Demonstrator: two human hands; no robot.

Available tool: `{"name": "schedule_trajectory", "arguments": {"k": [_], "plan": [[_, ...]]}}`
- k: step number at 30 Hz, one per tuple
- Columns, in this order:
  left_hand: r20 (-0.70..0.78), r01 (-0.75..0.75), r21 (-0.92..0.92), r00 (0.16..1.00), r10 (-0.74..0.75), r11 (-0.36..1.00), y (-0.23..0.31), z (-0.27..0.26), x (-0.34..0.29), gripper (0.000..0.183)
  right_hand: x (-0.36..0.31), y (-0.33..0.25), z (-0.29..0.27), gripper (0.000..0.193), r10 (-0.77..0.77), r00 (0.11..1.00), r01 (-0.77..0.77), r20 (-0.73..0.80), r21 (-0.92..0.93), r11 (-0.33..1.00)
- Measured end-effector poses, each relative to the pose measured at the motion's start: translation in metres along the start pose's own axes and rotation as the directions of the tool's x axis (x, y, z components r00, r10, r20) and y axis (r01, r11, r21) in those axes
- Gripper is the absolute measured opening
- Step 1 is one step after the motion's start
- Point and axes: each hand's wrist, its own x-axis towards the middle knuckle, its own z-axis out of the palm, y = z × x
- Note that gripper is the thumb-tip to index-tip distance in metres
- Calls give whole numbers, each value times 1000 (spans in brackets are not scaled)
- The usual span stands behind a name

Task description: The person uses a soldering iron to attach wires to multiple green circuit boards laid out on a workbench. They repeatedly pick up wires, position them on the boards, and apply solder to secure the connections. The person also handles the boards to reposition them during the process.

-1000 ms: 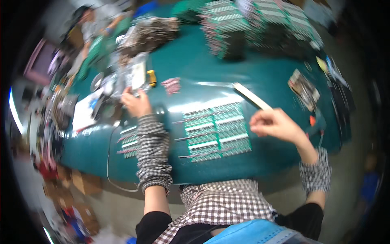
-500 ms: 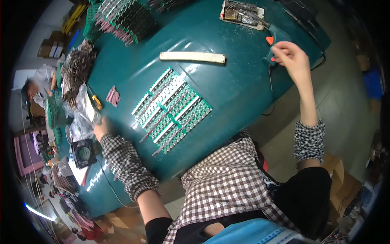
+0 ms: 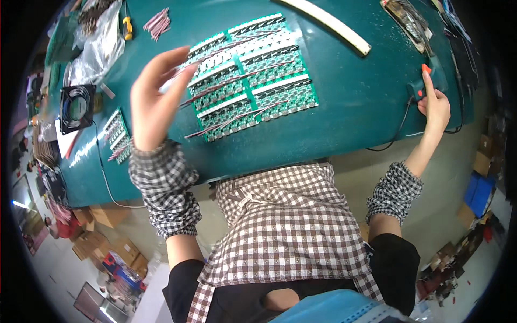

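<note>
Left hand [image 3: 155, 99] has moved to the green circuit boards [image 3: 273, 65].

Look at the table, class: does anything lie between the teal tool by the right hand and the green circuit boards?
Nothing visible does: only tabletop separates the teal tool from the green circuit boards. The white strip lies farther out, off that path.

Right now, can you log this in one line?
left hand: blurred, at boards' left edge | right hand: at green tool's orange trigger | fan: far left
</note>
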Motion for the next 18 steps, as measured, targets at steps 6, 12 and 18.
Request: {"name": "schedule_trajectory", "arguments": {"k": [6, 12, 18], "plan": [[171, -163, 95, 975, 145, 982, 12, 47, -10, 23, 3, -5, 6, 69, 19, 998, -23, -62, -52, 998], [171, -173, 19, 971, 168, 985, 13, 53, -16, 18, 9, 10, 20, 45, 14, 984, 54, -180, 367, 929], [192, -295, 103, 943, 272, 950, 34, 63, -31, 21, -32, -14, 18, 24, 54, 899, 358, -435, 799, 483]]}}
